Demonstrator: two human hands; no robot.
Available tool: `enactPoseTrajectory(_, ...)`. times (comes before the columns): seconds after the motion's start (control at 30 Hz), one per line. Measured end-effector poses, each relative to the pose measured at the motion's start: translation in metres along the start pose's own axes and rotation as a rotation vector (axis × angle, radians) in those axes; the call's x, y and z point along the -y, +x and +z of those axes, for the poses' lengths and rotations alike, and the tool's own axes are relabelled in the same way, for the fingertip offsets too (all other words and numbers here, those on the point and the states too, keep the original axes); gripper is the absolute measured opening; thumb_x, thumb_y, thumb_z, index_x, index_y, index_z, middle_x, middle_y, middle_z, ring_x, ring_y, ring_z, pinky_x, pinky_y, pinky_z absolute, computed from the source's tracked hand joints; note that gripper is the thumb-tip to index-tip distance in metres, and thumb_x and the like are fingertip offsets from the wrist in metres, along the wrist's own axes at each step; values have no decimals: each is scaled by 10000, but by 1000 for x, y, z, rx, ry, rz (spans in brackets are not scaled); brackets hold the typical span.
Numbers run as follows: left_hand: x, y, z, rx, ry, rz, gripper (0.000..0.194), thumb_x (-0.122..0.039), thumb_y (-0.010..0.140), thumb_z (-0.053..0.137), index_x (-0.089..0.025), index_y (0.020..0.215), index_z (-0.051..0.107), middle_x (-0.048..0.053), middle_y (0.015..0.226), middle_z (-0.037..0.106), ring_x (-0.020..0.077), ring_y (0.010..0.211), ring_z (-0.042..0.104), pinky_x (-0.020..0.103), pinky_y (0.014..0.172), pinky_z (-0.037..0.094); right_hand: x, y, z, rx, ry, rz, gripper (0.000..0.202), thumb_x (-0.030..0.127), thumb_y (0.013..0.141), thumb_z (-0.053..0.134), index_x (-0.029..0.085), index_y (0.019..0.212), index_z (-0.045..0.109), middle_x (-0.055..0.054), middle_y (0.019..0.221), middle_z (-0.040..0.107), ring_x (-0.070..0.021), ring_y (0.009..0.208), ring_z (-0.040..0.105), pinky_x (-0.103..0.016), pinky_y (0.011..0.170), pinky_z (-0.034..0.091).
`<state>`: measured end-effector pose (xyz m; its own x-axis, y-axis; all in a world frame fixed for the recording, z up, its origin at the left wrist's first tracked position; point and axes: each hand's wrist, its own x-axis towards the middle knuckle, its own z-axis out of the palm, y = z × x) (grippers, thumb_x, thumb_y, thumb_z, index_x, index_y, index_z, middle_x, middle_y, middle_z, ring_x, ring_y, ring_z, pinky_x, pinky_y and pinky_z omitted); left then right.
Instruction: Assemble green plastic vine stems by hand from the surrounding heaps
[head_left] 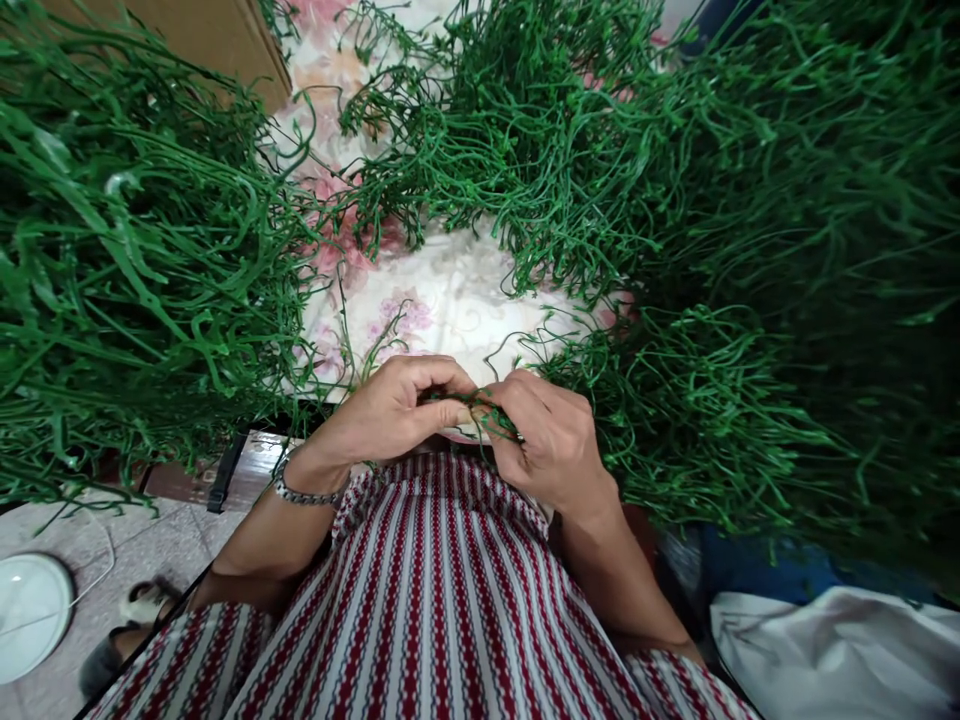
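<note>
Head view: the left hand (401, 405) and right hand (555, 440) nearly meet at the near edge of a floral cloth (450, 300), their fingers curled closed on a small bunch of green stems (505, 420) between them. Much of that bunch is hidden by the fingers. A tall heap of stems (142, 290) stands to the left; a larger heap (555, 150) spreads across the far side and round to the right. A cardboard box (225, 45) sits far left, and a white round dish (30, 615) lies near left on the floor (169, 535).
</note>
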<state>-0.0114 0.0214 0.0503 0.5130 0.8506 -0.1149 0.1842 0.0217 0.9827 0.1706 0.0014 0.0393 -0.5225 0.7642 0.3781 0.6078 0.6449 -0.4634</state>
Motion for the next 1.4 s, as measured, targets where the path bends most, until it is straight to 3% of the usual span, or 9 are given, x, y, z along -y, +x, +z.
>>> enactPoseTrajectory(0.17,4,0,-3,32,51,149,98,-129,731,587,-143,634,591,5,666,532,112,662,502,232,629,400,1,1,-1,19,66,0,96,95,763,446,153,778,520,-25,671,493,-125,618,433,-259,580,346)
enactPoseTrajectory(0.23,4,-1,-3,74,17,125,123,-166,753,582,-139,634,604,-8,603,514,96,590,474,211,568,387,1,3,-4,57,211,4,78,114,799,447,151,787,515,-18,683,502,-109,614,444,-242,572,347)
enactPoseTrajectory(0.4,8,-3,-7,311,-103,88,227,-223,743,610,-127,538,588,-46,460,388,54,423,312,201,440,292,-2,7,-10,263,564,0,119,186,846,482,155,732,499,26,614,463,-65,545,412,-202,523,320)
enactPoseTrajectory(0.6,20,-1,-11,483,-266,19,208,-293,693,657,-144,548,650,2,446,483,89,402,390,236,430,330,0,5,-4,422,997,96,228,301,852,500,151,681,516,41,556,443,-51,490,388,-188,485,315)
enactPoseTrajectory(0.7,22,-2,-13,451,-297,9,236,-331,698,650,-140,559,655,20,451,512,98,388,415,239,405,327,0,2,-2,393,1119,217,246,347,847,503,147,705,527,33,571,467,-55,488,400,-185,471,320)
enactPoseTrajectory(0.83,13,-6,-12,220,-96,66,230,-320,724,632,-132,591,630,-6,471,483,79,415,392,212,411,316,0,2,-4,219,951,392,272,399,839,513,146,741,533,33,591,456,-59,513,386,-184,476,308)
enactPoseTrajectory(1.03,3,-12,2,-2,231,227,192,-129,772,517,-138,583,554,-43,492,429,54,452,372,186,454,297,5,3,1,171,830,356,287,413,839,514,146,734,520,58,569,401,-44,503,333,-167,473,285)
enactPoseTrajectory(1.23,7,-15,2,42,430,278,210,-112,789,470,-150,600,553,-21,529,479,81,502,400,224,527,326,-1,1,-2,328,714,332,283,400,806,568,139,705,524,56,571,416,-46,521,365,-163,489,306)
enactPoseTrajectory(1.4,7,-14,-4,249,83,193,263,-274,814,521,-146,599,602,4,512,486,92,471,413,231,475,337,-1,1,-3,319,849,210,252,372,817,554,146,707,541,45,566,469,-46,497,384,-173,486,320)
